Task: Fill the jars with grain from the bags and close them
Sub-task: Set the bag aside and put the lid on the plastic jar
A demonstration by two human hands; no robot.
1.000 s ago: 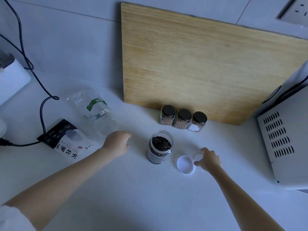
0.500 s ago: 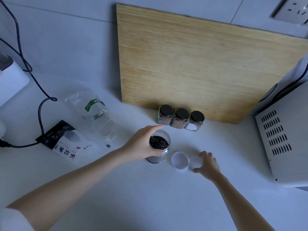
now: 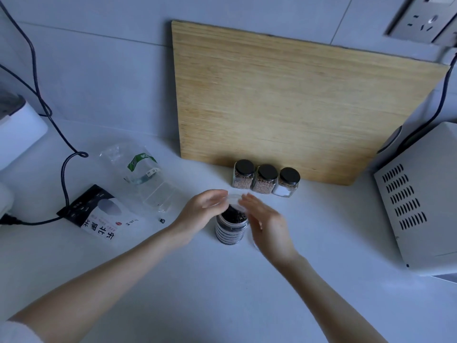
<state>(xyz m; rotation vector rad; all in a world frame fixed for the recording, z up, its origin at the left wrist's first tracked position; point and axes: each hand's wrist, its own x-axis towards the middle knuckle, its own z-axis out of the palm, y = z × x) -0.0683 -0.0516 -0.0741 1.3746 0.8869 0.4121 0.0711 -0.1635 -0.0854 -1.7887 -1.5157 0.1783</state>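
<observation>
Holding a lid over the grain jar

Reaching over the smooth pale counter (image 3: 222, 293), both hands meet at the jar (image 3: 230, 231), a clear, ribbed, round one full of dark grain (image 3: 232, 214). The left hand (image 3: 197, 214) curls round the jar's upper left side. The right hand (image 3: 268, 220) is at the jar's right, fingers stretched and blurred; whether it pinches anything I cannot tell. Between the hands a thin, translucent round lid (image 3: 233, 197) sits tilted over the jar's mouth, close against the fingertips. Left of the jar lies a glossy printed bag (image 3: 99, 214), and beyond that a crumpled clear bag (image 3: 146, 177). Behind the jar stand three square glass spice jars (image 3: 265, 180) with black caps, before a leaning wooden board (image 3: 296, 100)
</observation>
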